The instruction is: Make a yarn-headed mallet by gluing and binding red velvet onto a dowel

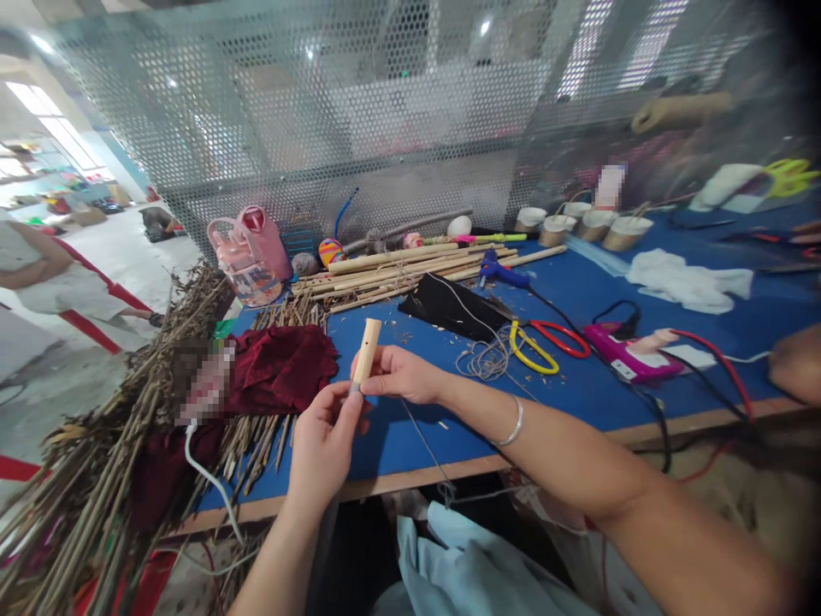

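Note:
In front of me, over the table's near part, a short pale wooden stick (366, 349) with a small hole stands nearly upright. Its lower end is wrapped in grey string, and my left hand (326, 435) pinches it there between thumb and fingers. From the right, my right hand (401, 375) closes at the wrapped part, its fingertips against the stick. A strand of grey string (424, 445) runs from beneath that hand down over the table edge. Loose grey string (486, 359) lies tangled beyond, beside yellow-handled scissors (534, 349) and a red-handled tool (561, 338).
Long wooden sticks (410, 267), a black cloth (449, 306) and a blue glue gun (504, 270) lie farther back. Dark red cloth (282, 368) and dry twigs (138, 376) occupy the left. A magenta power strip (632, 355) with cables sits right, near another person's hand (795, 364).

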`<state>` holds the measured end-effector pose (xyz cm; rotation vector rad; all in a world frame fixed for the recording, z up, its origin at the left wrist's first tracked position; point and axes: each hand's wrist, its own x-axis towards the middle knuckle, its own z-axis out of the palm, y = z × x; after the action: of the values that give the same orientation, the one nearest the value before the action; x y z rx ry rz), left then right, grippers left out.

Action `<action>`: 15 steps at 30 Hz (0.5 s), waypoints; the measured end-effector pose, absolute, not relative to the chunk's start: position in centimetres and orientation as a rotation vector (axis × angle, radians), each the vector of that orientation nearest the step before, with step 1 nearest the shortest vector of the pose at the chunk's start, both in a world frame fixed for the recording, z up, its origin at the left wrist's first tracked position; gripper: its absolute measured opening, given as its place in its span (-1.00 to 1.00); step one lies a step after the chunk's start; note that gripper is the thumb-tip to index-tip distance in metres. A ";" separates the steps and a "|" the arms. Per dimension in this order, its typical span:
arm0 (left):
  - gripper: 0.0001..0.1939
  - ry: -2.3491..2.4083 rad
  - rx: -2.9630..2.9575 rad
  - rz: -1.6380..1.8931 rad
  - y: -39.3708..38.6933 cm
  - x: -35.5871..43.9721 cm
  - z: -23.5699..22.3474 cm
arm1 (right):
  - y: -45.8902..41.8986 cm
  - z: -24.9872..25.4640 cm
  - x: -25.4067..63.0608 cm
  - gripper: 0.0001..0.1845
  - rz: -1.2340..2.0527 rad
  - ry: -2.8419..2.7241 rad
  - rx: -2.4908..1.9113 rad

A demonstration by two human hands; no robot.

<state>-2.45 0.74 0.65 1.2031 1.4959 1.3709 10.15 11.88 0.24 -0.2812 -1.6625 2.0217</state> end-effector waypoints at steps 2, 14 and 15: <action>-0.67 1.415 1.164 1.401 0.5 -2.3 0.5 | 11.3 0.9 10.6 -0.57 1.923 -1.796 -0.299; -0.67 1.136 1.464 1.331 -2.2 0.9 3.7 | 4.8 8.6 15.6 -0.80 1.129 -1.964 -0.559; -0.65 1.157 1.476 1.257 -2.0 1.1 3.8 | 5.3 8.7 15.5 -0.81 1.141 -1.889 -0.568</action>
<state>1.11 -1.97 3.83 1.4755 1.1569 1.2573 15.50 5.29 8.65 -0.5676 -1.8893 1.1414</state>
